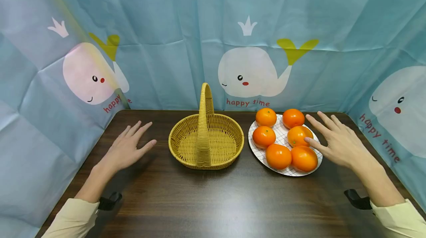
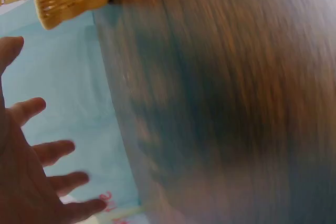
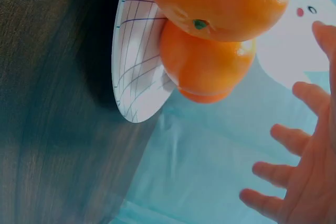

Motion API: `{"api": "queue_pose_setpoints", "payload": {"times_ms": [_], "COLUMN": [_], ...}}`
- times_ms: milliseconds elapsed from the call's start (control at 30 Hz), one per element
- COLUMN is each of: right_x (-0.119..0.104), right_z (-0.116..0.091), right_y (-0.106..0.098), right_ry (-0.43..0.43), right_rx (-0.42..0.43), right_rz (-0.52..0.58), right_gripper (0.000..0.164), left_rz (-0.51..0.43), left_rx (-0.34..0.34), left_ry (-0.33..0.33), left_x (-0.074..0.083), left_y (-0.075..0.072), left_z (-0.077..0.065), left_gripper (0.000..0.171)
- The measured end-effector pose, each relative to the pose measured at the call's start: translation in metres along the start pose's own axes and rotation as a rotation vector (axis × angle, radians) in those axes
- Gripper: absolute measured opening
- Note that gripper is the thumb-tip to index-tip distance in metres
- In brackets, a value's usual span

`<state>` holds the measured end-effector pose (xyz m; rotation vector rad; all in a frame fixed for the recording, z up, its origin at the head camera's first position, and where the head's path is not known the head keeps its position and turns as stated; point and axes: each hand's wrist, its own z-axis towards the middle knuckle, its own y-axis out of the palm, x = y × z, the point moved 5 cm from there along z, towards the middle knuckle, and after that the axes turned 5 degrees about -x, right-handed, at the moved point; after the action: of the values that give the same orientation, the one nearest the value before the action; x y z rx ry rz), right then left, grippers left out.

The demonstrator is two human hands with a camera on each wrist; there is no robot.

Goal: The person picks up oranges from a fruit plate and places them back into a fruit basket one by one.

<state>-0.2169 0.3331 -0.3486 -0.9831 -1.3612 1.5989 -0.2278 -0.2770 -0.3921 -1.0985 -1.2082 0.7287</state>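
Note:
My left hand [image 1: 124,149] hovers over the left part of the table with its fingers spread, holding nothing. To its right stands a yellow wicker basket [image 1: 226,161] with a tall arched handle; its inside shows only the woven bottom. On the right, a white plate [image 1: 254,149] with a thin grid pattern carries several oranges [image 1: 278,156]. My right hand [image 1: 342,143], fingers apart, is at the plate's right side, its thumb overlapping the edge of one orange in the head view. In the right wrist view the oranges [image 3: 207,61] sit beside the spread fingers, with a gap between.
The dark wood table [image 1: 213,201] reaches back to a light blue curtain [image 1: 166,64] printed with whales, which also hangs at both sides. A dark strap piece [image 1: 357,199] sticks out at the right wrist, another [image 1: 110,201] at the left.

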Motion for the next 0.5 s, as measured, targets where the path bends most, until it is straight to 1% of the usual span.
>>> {"api": "queue_pose_setpoints", "payload": {"times_ms": [100, 200, 300, 400, 500], "right_x": [0.000, 0.000, 0.000, -0.001, 0.000], "right_z": [0.001, 0.001, -0.001, -0.002, -0.003], "right_y": [-0.004, -0.007, -0.010, -0.015, -0.019], "right_ry": [-0.038, -0.042, -0.040, -0.061, -0.088], "right_rx": [0.039, 0.061, 0.093, 0.165, 0.231], "right_rz": [0.047, 0.125, 0.217, 0.286, 0.352], "right_gripper": [0.078, 0.075, 0.072, 0.068, 0.061], "left_rz": [-0.156, -0.299, -0.414, -0.499, -0.541], "left_rx": [0.010, 0.025, 0.031, 0.024, 0.013], "left_ry": [0.050, 0.102, 0.167, 0.218, 0.240], "left_x": [0.004, 0.010, 0.017, 0.022, 0.024], "left_y": [0.000, 0.001, 0.003, 0.008, 0.012], "left_z": [0.001, 0.000, 0.000, 0.001, 0.002], "left_gripper": [0.073, 0.065, 0.057, 0.053, 0.050]}}
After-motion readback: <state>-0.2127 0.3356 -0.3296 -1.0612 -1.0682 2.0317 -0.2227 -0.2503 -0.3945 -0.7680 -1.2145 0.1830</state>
